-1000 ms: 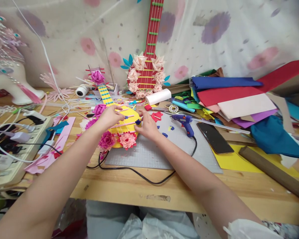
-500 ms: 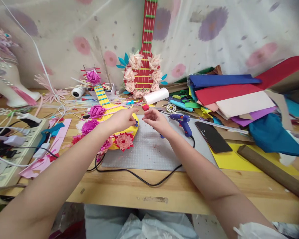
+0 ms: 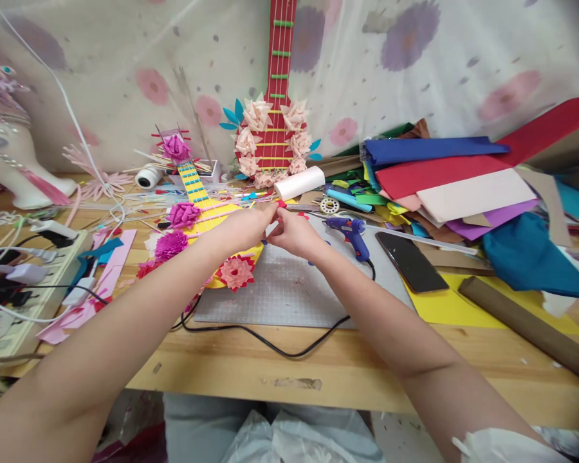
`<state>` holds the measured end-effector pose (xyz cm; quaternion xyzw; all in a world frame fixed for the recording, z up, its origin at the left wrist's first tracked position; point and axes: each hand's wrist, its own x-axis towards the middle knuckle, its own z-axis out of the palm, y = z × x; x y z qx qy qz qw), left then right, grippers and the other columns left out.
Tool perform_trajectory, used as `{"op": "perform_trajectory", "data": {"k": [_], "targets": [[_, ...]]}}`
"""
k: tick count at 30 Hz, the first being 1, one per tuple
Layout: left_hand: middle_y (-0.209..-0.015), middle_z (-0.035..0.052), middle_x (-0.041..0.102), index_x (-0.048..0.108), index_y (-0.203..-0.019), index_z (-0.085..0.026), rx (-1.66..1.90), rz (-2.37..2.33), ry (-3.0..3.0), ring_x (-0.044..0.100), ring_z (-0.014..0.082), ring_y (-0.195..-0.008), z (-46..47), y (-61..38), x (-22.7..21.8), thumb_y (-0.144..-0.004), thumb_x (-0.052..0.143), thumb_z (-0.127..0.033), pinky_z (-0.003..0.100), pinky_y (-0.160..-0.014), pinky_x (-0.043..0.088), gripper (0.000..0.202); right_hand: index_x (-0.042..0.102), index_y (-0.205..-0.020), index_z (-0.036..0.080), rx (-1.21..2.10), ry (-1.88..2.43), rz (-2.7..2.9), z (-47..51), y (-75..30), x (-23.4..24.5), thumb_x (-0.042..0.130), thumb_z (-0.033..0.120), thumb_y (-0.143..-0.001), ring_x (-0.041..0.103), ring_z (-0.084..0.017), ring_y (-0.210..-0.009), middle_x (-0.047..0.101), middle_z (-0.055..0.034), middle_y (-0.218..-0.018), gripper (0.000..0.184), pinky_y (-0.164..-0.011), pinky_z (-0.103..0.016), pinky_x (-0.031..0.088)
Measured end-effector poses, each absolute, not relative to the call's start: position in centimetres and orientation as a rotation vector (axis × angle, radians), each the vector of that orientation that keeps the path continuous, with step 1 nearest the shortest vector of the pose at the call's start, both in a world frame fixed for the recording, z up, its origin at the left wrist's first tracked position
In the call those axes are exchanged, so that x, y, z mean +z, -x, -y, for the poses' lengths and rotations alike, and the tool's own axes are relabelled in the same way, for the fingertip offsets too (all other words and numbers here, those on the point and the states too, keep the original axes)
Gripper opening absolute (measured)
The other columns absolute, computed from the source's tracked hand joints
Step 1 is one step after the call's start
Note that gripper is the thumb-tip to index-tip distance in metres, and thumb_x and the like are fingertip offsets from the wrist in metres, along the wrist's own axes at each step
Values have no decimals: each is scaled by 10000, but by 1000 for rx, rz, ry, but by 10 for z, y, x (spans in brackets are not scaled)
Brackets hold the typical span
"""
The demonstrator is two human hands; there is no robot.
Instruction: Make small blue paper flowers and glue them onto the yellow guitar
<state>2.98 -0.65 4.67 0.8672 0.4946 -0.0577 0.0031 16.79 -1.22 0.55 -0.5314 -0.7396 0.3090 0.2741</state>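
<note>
My left hand (image 3: 258,220) and my right hand (image 3: 293,233) meet fingertip to fingertip above the back of the grey cutting mat (image 3: 289,292). Both have their fingers drawn together; what lies between them is too small or hidden to name. A small red piece (image 3: 281,204) shows right at the left fingertips, and I cannot tell whether it is held. Under my left forearm lies a yellow paper guitar (image 3: 212,218), partly covered, with magenta flowers and a coral paper flower (image 3: 237,273) on its body. A blue glue gun (image 3: 348,233) rests right of my right hand.
A red flower-trimmed guitar (image 3: 275,138) leans at the back. On the right are a phone (image 3: 410,262), a brown roll (image 3: 525,328) and stacked coloured sheets (image 3: 473,190). A power strip (image 3: 53,302) sits left. The black cord (image 3: 275,350) loops along the mat's front.
My two hands have come together; the gap between their fingertips has closed. The left hand moved right and the right hand slightly left. The view has shifted slightly.
</note>
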Motion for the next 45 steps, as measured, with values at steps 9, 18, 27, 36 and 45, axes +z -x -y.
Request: {"op": "perform_trajectory", "data": {"k": [9, 18, 27, 36, 45], "targets": [[-932, 30, 706, 263, -1387, -215, 127, -1339, -2417, 656, 172, -834, 2, -16, 44, -733, 574, -164, 255, -716, 447, 726, 410, -834, 228, 932, 1416, 1891, 10, -175, -7, 636, 145, -651, 640, -149, -699, 665, 52, -698, 303, -622, -249, 416], [-800, 15, 706, 329, -1317, -191, 262, -1370, -2266, 655, 160, -729, 1, -19, 39, -703, 586, -151, 248, -650, 454, 667, 405, -850, 231, 1044, 1308, 1776, 8, -179, -13, 644, 184, -647, 654, -144, -741, 668, 46, -731, 317, -672, -269, 455], [-1031, 68, 680, 489, -1205, -168, 445, -1381, -2274, 635, 155, -938, -19, 2, 34, -771, 469, -177, 289, -819, 487, 435, 430, -792, 217, 1038, 1372, 1480, -2, -181, -22, 630, 183, -640, 613, -129, -642, 637, 38, -687, 254, -629, -271, 464], [-1195, 68, 625, 554, -1181, -169, 86, -1313, -2494, 585, 182, -1080, -3, -3, 20, -738, 433, -191, 315, -953, 443, 460, 348, -791, 226, 1209, 1354, 925, -8, -158, -45, 597, 224, -641, 520, -82, -502, 553, 63, -661, 290, -451, -190, 387], [-1122, 53, 658, 620, -1079, -177, 51, -1293, -2714, 590, 202, -1057, 11, 9, 16, -746, 443, -201, 325, -940, 448, 377, 380, -840, 228, 1011, 1375, 1145, -7, -149, -63, 556, 247, -686, 563, -98, -619, 607, 37, -784, 235, -602, -238, 449]]}}
